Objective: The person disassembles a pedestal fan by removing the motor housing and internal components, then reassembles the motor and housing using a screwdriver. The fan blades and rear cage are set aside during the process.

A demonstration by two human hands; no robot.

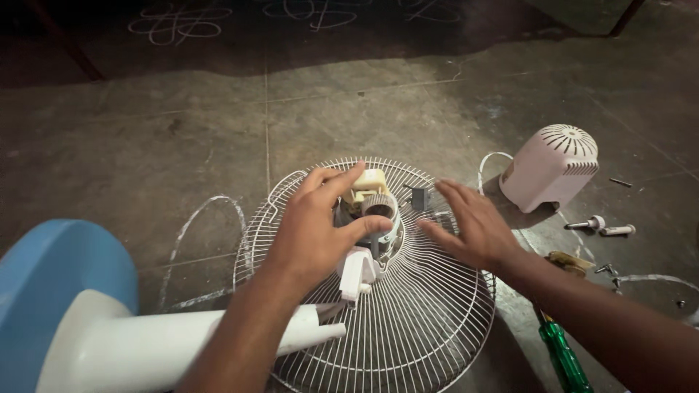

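On the grey concrete floor [182,124], a white wire fan guard [408,320] is lying flat, with the bare fan motor [371,207] sitting at its hub. Around it, other parts are crowding the right side: a white vented motor cover [551,166] is standing just beyond the guard's rim, two small white knobs [601,225] are lying near it, and a few loose screws [608,271] are scattered further out. A green-handled screwdriver [564,356] is lying under the right forearm, close to the guard's edge. At the lower left, the white fan neck [145,349] and blue base [44,276] are taking up the corner and running in under the left arm. A white power cord [196,218] is looping across the floor left of the guard.

Open floor is stretching away behind the guard and to its upper left; the near right side is the cluttered one.

The left hand [313,229] is curling loosely around the motor, thumb and fingers touching its housing on either side in a partial grasp. The right hand [470,225] is spread flat and open, fingers extended, hovering over or lightly resting on the guard's wires just right of the motor, gripping nothing.
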